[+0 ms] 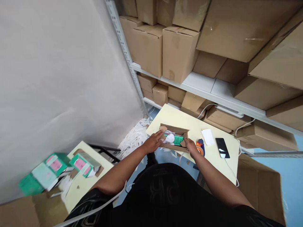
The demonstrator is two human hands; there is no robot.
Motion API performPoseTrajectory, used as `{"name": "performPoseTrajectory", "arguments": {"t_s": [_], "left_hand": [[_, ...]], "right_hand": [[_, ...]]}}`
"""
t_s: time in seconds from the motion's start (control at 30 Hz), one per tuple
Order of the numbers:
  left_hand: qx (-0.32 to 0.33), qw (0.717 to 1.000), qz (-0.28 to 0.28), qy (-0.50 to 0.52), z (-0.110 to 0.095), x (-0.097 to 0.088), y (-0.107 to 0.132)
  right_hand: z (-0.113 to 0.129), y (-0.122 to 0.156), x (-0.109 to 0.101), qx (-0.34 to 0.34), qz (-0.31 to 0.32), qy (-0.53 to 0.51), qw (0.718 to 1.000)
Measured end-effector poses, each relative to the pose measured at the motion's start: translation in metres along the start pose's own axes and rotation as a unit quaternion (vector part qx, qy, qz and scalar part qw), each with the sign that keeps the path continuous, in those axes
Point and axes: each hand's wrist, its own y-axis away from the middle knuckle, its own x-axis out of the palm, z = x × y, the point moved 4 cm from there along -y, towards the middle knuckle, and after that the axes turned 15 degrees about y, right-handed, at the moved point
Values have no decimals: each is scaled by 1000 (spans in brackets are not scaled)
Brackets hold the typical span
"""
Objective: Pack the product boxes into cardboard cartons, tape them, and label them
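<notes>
A small opened cardboard box (175,129) lies at the near edge of a cream table. Inside it are a green printed packet (178,140) and crumpled white paper (169,138). My left hand (153,142) grips the box's left end, fingers reaching over the flap. At the opposite end, my right hand (190,147) holds the right flap, with its fingertips partly hidden behind the cardboard. Just beyond my right hand is a blue tape dispenser with an orange roll (200,147).
White cards (208,137) and a phone (222,148) with a cable lie on the table (163,115). Shelves ahead hold cardboard boxes (178,52). Green and pink boxes (81,164) sit on a second table at left. Paper shreds (133,135) cover the floor by the wall.
</notes>
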Motion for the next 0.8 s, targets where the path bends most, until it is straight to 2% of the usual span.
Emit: {"name": "performPoseTrajectory", "arguments": {"t_s": [0.13,0.3,0.43,0.5,0.6,0.7,0.77,0.8], "left_hand": [[17,994,105,-24,27,-1,-56],[66,985,158,-6,57,-15,-103],[107,982,157,15,70,-30,-122],[118,978,168,27,72,-34,-129],[111,974,191,53,73,-33,-137],[72,973,199,94,78,-32,-139],[45,976,161,143,82,-36,-137],[34,977,120,170,84,-40,-137]], "right_hand": [[-2,-21,-3,48,-39,-8,998],[5,-33,5,101,-72,-55,991],[-1,-19,11,129,-99,-145,976],[-10,-3,14,115,-95,-168,974],[-19,15,15,61,-95,-108,988],[-12,11,12,26,-133,-28,990],[-3,-1,9,37,-172,26,984],[1,-8,8,44,-185,52,980]]}}
